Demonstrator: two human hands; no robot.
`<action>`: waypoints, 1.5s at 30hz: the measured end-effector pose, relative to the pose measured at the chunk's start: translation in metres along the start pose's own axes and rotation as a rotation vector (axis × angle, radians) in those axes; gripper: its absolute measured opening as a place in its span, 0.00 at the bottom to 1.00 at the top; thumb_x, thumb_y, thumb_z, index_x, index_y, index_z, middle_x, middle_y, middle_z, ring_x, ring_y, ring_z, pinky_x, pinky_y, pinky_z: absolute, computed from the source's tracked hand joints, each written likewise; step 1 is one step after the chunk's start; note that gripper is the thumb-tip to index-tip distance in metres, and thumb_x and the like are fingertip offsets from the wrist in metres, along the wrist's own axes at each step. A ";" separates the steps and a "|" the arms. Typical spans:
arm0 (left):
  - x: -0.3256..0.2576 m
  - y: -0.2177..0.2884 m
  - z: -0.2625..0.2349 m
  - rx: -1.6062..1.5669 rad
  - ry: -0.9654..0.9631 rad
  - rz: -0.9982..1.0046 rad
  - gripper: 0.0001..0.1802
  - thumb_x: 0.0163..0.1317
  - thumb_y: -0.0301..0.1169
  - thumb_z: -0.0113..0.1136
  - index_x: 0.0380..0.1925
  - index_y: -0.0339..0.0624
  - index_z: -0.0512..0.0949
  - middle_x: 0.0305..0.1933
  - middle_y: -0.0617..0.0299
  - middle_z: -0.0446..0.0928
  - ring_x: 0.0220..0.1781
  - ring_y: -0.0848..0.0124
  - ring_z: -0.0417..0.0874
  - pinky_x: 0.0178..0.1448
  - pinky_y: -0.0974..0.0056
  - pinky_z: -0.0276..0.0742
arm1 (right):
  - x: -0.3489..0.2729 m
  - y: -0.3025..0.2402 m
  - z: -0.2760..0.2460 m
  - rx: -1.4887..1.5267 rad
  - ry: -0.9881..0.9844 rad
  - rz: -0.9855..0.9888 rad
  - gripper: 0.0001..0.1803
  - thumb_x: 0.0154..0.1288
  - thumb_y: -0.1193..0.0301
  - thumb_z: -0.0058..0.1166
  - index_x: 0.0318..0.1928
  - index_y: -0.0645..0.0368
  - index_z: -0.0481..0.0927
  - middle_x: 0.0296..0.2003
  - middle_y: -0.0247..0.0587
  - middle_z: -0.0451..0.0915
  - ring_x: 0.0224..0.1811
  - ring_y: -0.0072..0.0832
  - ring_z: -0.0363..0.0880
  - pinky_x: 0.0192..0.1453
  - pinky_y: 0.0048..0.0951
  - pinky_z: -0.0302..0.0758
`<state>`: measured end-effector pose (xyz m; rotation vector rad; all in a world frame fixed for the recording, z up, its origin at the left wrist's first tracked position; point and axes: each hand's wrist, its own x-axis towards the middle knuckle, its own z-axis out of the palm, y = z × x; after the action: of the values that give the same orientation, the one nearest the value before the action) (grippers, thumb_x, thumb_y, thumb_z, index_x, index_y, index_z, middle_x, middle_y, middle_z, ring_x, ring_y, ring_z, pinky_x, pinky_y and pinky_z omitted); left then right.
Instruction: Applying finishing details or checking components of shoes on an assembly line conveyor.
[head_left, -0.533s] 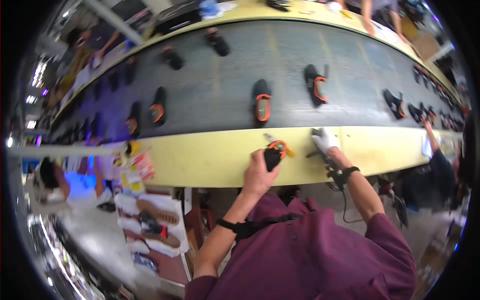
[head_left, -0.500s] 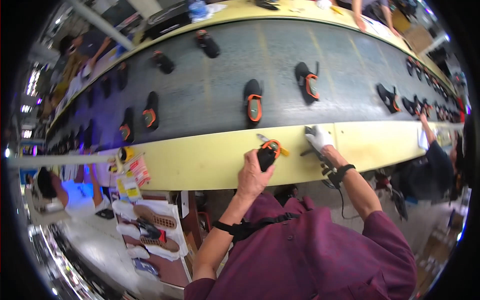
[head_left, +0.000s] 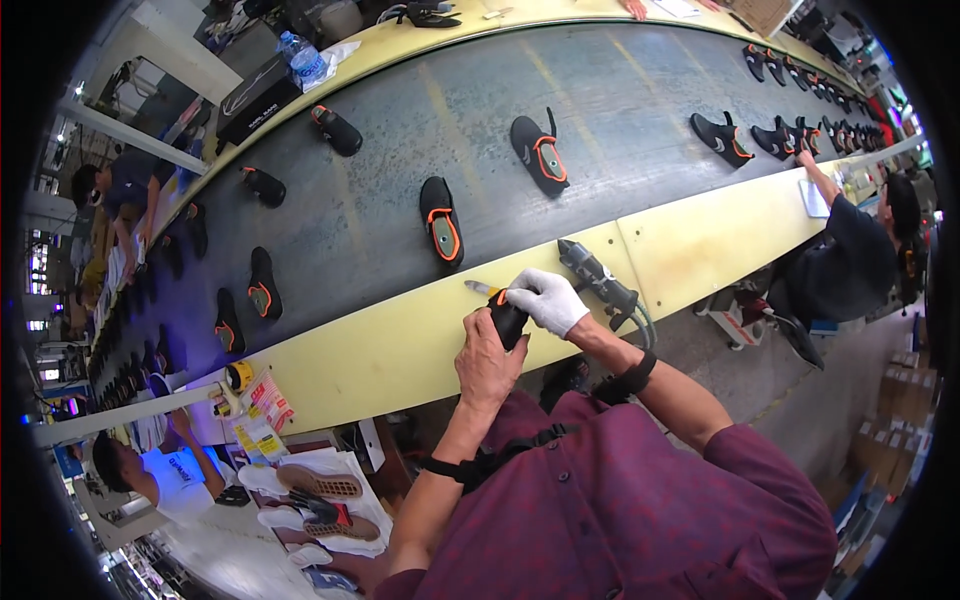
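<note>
Over the pale yellow ledge, my left hand [head_left: 487, 360] is wrapped round a black shoe [head_left: 510, 322] with orange trim at its opening. My right hand [head_left: 548, 302], in a white glove, pinches the shoe's orange-trimmed edge; its fingertips partly cover that edge. Just right of the glove lies a black cylindrical hand tool [head_left: 598, 272] with grey hoses, touched by neither hand. Behind the shoe a small knife [head_left: 482, 288] with a yellow handle rests on the ledge, its handle partly hidden.
A dark conveyor belt [head_left: 380, 220] runs past the ledge [head_left: 370, 365], carrying several black shoes with orange trim. A yellow tape dispenser [head_left: 238, 377] stands left. Sample shoes [head_left: 325, 482] lie on a lower surface. A co-worker [head_left: 850, 250] reaches to the belt at right.
My right hand has left the black tool and moved left onto the shoe. The tool now lies on the ledge. My view has turned, and the belt's shoes appear farther left.
</note>
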<state>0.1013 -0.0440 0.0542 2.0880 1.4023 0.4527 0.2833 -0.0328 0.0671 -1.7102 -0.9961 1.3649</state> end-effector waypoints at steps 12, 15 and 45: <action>-0.003 -0.019 -0.010 -0.020 0.037 -0.041 0.42 0.61 0.45 0.79 0.67 0.39 0.66 0.60 0.44 0.75 0.53 0.42 0.87 0.53 0.43 0.86 | 0.014 0.027 0.009 0.015 0.033 0.079 0.14 0.77 0.64 0.61 0.46 0.64 0.87 0.31 0.39 0.87 0.32 0.26 0.84 0.41 0.33 0.82; -0.006 -0.020 -0.010 -0.034 0.043 -0.060 0.42 0.62 0.45 0.79 0.67 0.39 0.66 0.60 0.44 0.75 0.54 0.42 0.87 0.53 0.43 0.86 | 0.010 0.038 0.001 0.075 0.039 0.128 0.14 0.77 0.64 0.62 0.46 0.64 0.86 0.24 0.37 0.82 0.24 0.26 0.79 0.31 0.33 0.78; -0.015 -0.015 -0.026 0.094 -0.034 0.005 0.41 0.64 0.49 0.75 0.68 0.38 0.68 0.63 0.39 0.77 0.55 0.37 0.87 0.56 0.40 0.84 | 0.012 0.007 -0.083 -0.477 0.034 0.113 0.31 0.66 0.47 0.71 0.43 0.69 0.88 0.30 0.51 0.89 0.31 0.35 0.91 0.39 0.40 0.84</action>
<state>0.0698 -0.0462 0.0650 2.1640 1.4244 0.3572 0.3672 -0.0306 0.0708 -2.1576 -1.2977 1.2266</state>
